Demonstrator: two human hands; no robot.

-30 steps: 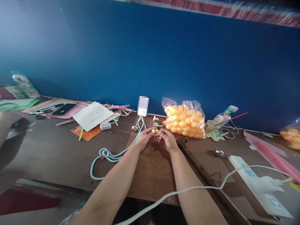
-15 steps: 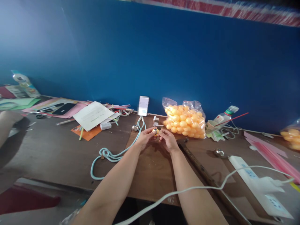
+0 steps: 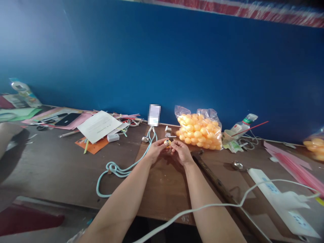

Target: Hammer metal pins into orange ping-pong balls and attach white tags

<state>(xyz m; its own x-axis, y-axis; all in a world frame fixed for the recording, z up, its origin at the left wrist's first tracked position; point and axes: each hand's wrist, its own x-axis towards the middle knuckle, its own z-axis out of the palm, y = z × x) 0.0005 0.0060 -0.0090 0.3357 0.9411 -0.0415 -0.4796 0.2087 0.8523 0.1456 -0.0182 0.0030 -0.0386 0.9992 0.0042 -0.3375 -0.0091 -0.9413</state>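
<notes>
A small orange ball [image 3: 167, 143] with a shiny, pale patch is held up between my hands above the table. My left hand [image 3: 156, 150] is closed around its left side, thumb on top. From the right, the thumb and fingers of my right hand [image 3: 181, 152] pinch at the same ball; any smaller piece between these fingertips is hidden. Just beyond my hands stands a clear bag of orange balls [image 3: 198, 131]. A light-blue cord [image 3: 118, 171] with a card [image 3: 154, 116] lies left of my left hand, near a shiny silver ball [image 3: 145, 139].
Right of my forearms lie a dark wooden bar [image 3: 217, 182], another silver ball [image 3: 237, 165] and a power strip [image 3: 265, 186]. Its white cable [image 3: 202, 205] crosses over my forearms. Papers [image 3: 98, 126] and an eraser-like white block [image 3: 113, 137] lie left. Another person's arm [image 3: 8, 136] rests far left.
Both hands stay at the same place with the small orange ball between them. The ball looks slightly turned, and my fingers have shifted a little. The view has moved slightly.
</notes>
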